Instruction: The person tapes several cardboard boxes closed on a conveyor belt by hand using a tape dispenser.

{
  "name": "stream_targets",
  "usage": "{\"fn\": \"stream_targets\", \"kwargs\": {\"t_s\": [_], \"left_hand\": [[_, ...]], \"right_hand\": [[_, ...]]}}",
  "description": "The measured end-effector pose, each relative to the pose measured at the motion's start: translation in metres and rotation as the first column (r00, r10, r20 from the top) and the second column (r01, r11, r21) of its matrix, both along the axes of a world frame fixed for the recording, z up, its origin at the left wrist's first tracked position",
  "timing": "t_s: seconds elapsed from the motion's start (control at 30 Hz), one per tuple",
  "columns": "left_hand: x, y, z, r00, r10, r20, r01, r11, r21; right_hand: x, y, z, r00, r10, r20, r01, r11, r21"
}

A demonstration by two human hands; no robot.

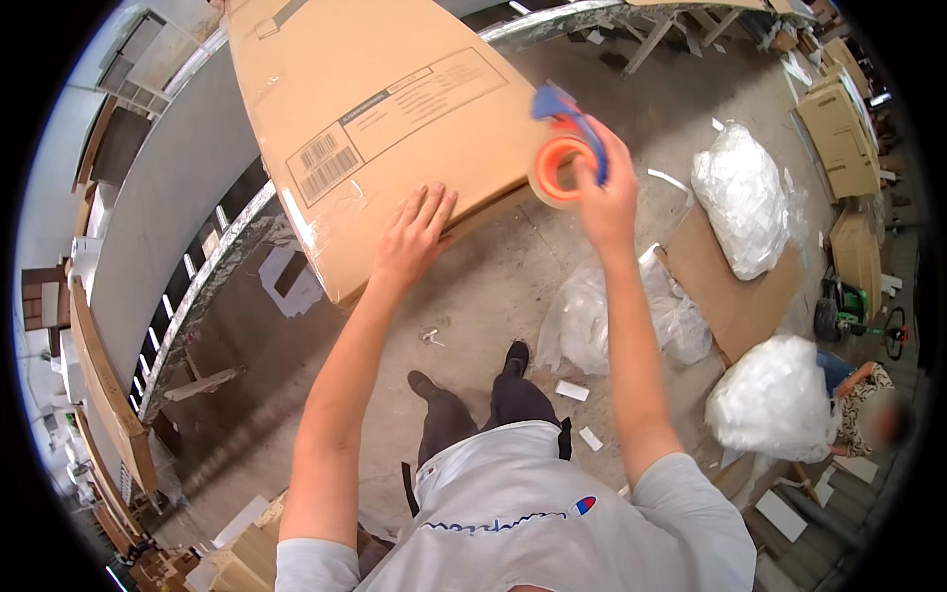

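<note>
Cardboard box: a large, flat brown box (pixel 434 148) at the upper left of centre, in front of the person, lying across the pale rim (pixel 229 242) of a bench, its near corner jutting out above the concrete floor (pixel 493 271)
Box top: a printed panel (pixel 404 113) with two barcodes; glossy clear film or tape along the left edge
Left hand: the person's left hand (pixel 414 235) rests on the box near its close edge, palm down, fingers stretched out, grasping nothing
Right hand: the person's right hand (pixel 606 187) is clenched around a blue tape dispenser (pixel 599 148), just beside the box's right edge; blur hides whether the two touch
Tape: an orange-red roll (pixel 542 176) sits in the dispenser
Floor at right: clear plastic (pixel 582 321) in a crumpled heap; a stuffed white bag (pixel 745 192) partly over a cardboard sheet (pixel 710 281)
Far right: another person (pixel 856 395) beside a second white bag (pixel 769 400)
</note>
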State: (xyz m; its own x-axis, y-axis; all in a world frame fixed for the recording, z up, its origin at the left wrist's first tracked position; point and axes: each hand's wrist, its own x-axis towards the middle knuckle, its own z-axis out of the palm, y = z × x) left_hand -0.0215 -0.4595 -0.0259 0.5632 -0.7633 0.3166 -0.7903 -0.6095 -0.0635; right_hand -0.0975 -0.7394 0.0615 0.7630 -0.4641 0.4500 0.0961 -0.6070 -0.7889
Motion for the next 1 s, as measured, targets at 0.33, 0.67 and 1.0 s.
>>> {"fn": "stream_targets", "kwargs": {"t_s": [0.33,0.67,1.0], "left_hand": [[-0.007,0.008,-0.005,0.999,0.023,-0.047,-0.026,0.998,-0.065],[-0.010,0.024,0.005,0.998,0.062,-0.027,-0.062,0.998,0.011],[-0.020,0.027,0.003,0.996,0.082,-0.040,-0.081,0.996,0.023]], "right_hand": [[0.023,0.014,0.012,0.821,0.022,-0.570,-0.431,0.678,-0.595],[-0.103,0.016,-0.028,0.873,0.056,-0.484,-0.369,0.725,-0.581],[-0.013,0.024,-0.017,0.526,-0.017,-0.850,-0.612,0.687,-0.392]]}}
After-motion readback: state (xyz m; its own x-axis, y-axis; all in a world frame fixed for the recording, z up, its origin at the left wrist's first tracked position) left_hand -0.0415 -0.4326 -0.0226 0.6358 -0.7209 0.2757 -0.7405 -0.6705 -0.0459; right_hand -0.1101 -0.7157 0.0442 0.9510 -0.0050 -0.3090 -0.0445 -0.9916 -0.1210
